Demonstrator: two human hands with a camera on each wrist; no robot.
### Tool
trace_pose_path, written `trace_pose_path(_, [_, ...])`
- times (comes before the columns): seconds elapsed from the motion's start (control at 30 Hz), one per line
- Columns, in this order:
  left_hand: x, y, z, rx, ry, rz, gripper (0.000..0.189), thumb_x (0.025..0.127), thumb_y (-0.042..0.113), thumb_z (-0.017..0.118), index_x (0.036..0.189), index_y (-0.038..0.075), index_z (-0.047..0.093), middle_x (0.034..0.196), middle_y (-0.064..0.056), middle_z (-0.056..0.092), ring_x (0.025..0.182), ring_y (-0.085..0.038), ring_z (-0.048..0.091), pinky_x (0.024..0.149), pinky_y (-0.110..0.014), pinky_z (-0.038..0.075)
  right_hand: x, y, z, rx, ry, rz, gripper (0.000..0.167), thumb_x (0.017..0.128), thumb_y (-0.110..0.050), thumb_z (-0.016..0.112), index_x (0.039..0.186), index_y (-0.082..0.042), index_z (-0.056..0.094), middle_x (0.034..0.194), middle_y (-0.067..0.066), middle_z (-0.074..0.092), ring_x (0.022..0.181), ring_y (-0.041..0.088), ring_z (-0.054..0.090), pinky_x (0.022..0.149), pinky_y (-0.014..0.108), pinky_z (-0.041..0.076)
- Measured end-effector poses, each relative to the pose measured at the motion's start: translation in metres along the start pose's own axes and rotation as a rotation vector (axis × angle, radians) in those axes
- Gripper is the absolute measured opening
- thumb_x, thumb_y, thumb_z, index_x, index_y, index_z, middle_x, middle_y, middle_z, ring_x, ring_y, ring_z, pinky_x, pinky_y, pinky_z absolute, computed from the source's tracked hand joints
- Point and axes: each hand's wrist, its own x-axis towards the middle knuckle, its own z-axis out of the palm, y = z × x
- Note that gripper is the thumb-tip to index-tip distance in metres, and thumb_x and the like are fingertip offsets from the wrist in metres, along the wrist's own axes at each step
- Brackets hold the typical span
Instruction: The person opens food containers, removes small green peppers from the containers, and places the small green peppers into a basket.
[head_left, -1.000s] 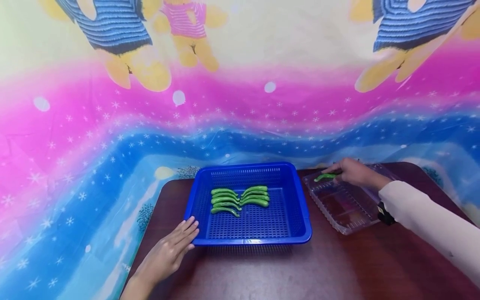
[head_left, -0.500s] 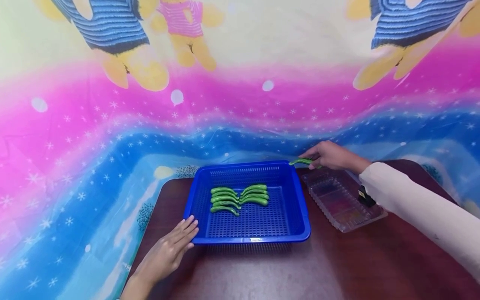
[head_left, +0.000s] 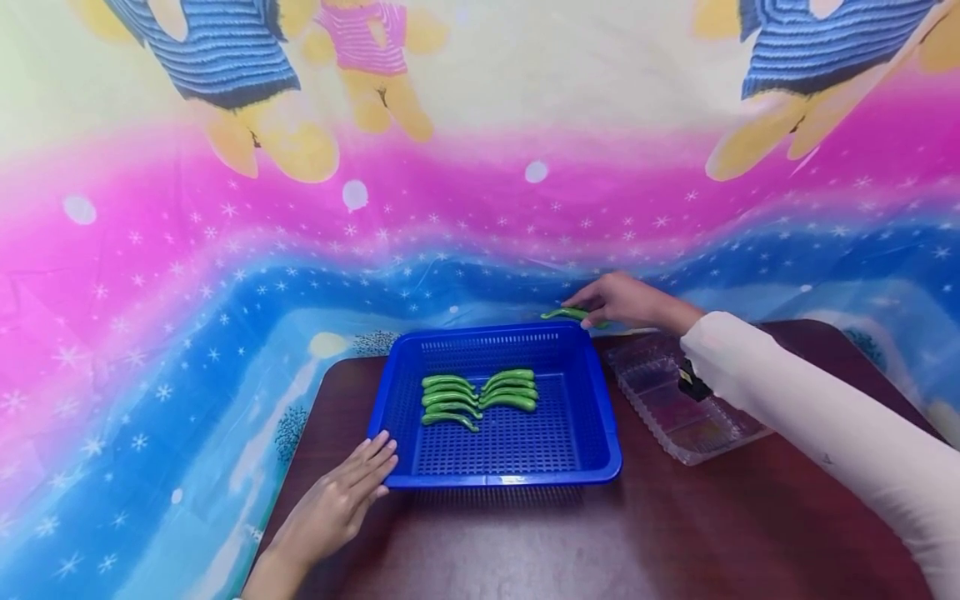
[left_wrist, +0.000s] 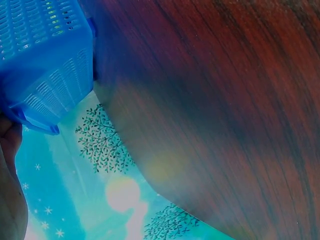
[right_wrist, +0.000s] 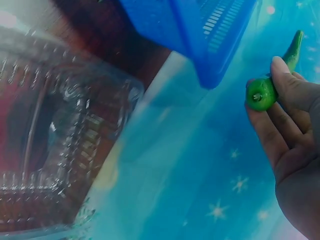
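A blue plastic basket (head_left: 495, 481) stands on the table. Two rows of curved green chili peppers (head_left: 450, 400) lie on its perforated bottom, their thin ends meeting near the middle. My left hand (head_left: 330, 504) rests with straight fingers on the basket's left rim, close to the front corner; only part of it shows in the left wrist view. Between thumb and fingers my right hand (head_left: 622, 298) pinches another green chili pepper (right_wrist: 261, 95), above and just behind the basket's back right corner. In the right wrist view the pepper's thick, stubbed end faces the camera.
A clear plastic container (head_left: 660, 412) sits right of the basket, partly under the right forearm. The dark red-brown wooden table (head_left: 525, 550) runs back to a patterned cloth (head_left: 480, 200) hanging behind it. A black band (head_left: 692, 383) circles the right wrist.
My right hand has lifted the pepper from over the clear container and carried it left to behind the basket's back right corner. My left hand has stayed at the basket's rim.
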Motion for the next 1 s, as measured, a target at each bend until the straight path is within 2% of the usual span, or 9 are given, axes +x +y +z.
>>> trace_pose_path(0.03, [0.0, 0.0, 0.0, 0.001, 0.0, 0.001, 0.045, 0.113, 0.027, 0.039, 0.138, -0.001, 0.063, 0.146, -0.017, 0.059, 0.137, -0.032, 0.058, 0.129, -0.029, 0.028, 0.002, -0.002, 0.001, 0.001, -0.005, -0.007, 0.044, 0.096, -0.011, 0.072, 0.139, -0.011, 0.066, 0.095, 0.006, 0.075, 0.056, 0.012, 0.042, 0.061, 0.029, 0.044])
trace_pose_path(0.1, [0.0, 0.0, 0.0, 0.003, 0.0, 0.001, 0.045, 0.113, 0.027, 0.039, 0.138, -0.001, 0.063, 0.146, -0.017, 0.059, 0.138, -0.031, 0.057, 0.129, -0.028, 0.027, 0.007, -0.007, 0.003, -0.003, -0.007, -0.023, 0.043, 0.095, -0.011, 0.073, 0.138, -0.011, 0.066, 0.097, 0.007, 0.075, 0.061, 0.012, 0.052, 0.061, 0.029, 0.045])
trace_pose_path(0.2, [-0.001, 0.001, 0.0, 0.003, 0.0, 0.001, 0.045, 0.113, 0.028, 0.039, 0.138, 0.0, 0.063, 0.146, -0.017, 0.059, 0.138, -0.031, 0.057, 0.129, -0.027, 0.027, 0.014, -0.015, 0.006, 0.0, -0.017, -0.05, 0.041, 0.095, -0.009, 0.072, 0.136, -0.01, 0.067, 0.107, 0.01, 0.077, 0.078, 0.015, 0.068, 0.067, 0.03, 0.053])
trace_pose_path(0.27, [-0.001, 0.001, 0.0, 0.003, 0.001, 0.0, 0.044, 0.112, 0.028, 0.04, 0.138, 0.0, 0.063, 0.146, -0.017, 0.06, 0.138, -0.03, 0.057, 0.129, -0.027, 0.027, 0.018, -0.021, 0.008, 0.001, -0.027, -0.058, 0.041, 0.096, -0.008, 0.072, 0.136, -0.01, 0.068, 0.114, 0.012, 0.076, 0.09, 0.018, 0.073, 0.073, 0.032, 0.058])
trace_pose_path(0.33, [-0.001, 0.001, 0.0, 0.002, 0.002, -0.002, 0.044, 0.112, 0.027, 0.04, 0.138, 0.0, 0.063, 0.146, -0.017, 0.06, 0.138, -0.03, 0.057, 0.129, -0.027, 0.027, 0.022, -0.026, 0.011, 0.003, -0.04, -0.063, 0.041, 0.096, -0.008, 0.072, 0.136, -0.011, 0.067, 0.12, 0.012, 0.075, 0.098, 0.02, 0.074, 0.079, 0.035, 0.062])
trace_pose_path(0.43, [-0.001, 0.002, 0.0, 0.001, 0.001, -0.002, 0.044, 0.112, 0.027, 0.04, 0.139, 0.0, 0.063, 0.146, -0.017, 0.06, 0.138, -0.03, 0.057, 0.129, -0.027, 0.027, 0.028, -0.033, 0.015, 0.023, -0.057, -0.071, 0.043, 0.096, -0.009, 0.072, 0.138, -0.011, 0.066, 0.124, 0.013, 0.074, 0.099, 0.022, 0.075, 0.082, 0.039, 0.064])
trace_pose_path(0.63, [0.0, 0.002, -0.001, 0.009, 0.001, 0.004, 0.044, 0.112, 0.027, 0.04, 0.138, 0.0, 0.063, 0.146, -0.017, 0.06, 0.138, -0.03, 0.057, 0.129, -0.028, 0.027, 0.037, -0.046, 0.028, 0.064, -0.108, -0.084, 0.044, 0.094, -0.009, 0.074, 0.137, -0.011, 0.067, 0.127, 0.015, 0.072, 0.098, 0.019, 0.075, 0.081, 0.033, 0.065])
trace_pose_path(0.8, [0.0, 0.002, -0.002, 0.014, 0.003, 0.004, 0.044, 0.112, 0.027, 0.04, 0.139, 0.0, 0.063, 0.146, -0.017, 0.059, 0.139, -0.03, 0.056, 0.129, -0.028, 0.026, 0.045, -0.053, 0.045, -0.015, -0.137, -0.122, 0.041, 0.093, -0.009, 0.076, 0.133, -0.008, 0.069, 0.122, 0.013, 0.073, 0.099, 0.019, 0.074, 0.078, 0.028, 0.065])
trace_pose_path(1.0, [0.001, 0.001, -0.002, 0.017, 0.003, 0.002, 0.044, 0.112, 0.027, 0.04, 0.139, 0.001, 0.062, 0.146, -0.017, 0.059, 0.139, -0.029, 0.056, 0.129, -0.027, 0.026, 0.051, -0.061, 0.07, -0.109, -0.167, -0.146, 0.038, 0.092, -0.009, 0.077, 0.13, -0.009, 0.071, 0.115, 0.007, 0.073, 0.104, 0.018, 0.069, 0.09, 0.034, 0.062])
